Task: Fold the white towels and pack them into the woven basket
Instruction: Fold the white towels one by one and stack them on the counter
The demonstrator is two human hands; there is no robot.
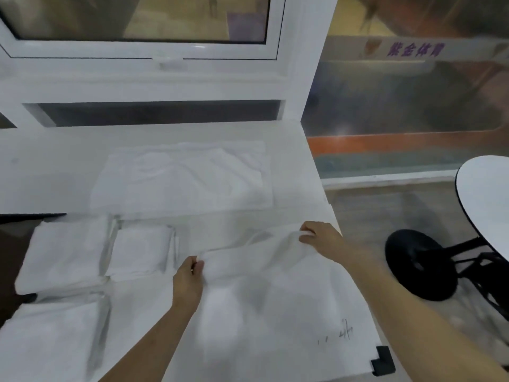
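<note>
A white towel [256,274] lies spread on the white table in front of me, its far edge lifted. My left hand [188,279] pinches that edge at its left corner. My right hand [321,238] grips the same edge at its right corner. Three folded white towels lie at the left: a large one [64,255], a smaller one [141,252] beside it, and another [52,337] at the near left. An unfolded white towel [181,177] lies flat further back. No woven basket shows in the head view.
The white table [352,321] ends at the right with a black corner guard [382,361]. Beyond it stand a black round base [418,263] and a round white tabletop [487,205]. A white window frame [148,78] rises behind the table.
</note>
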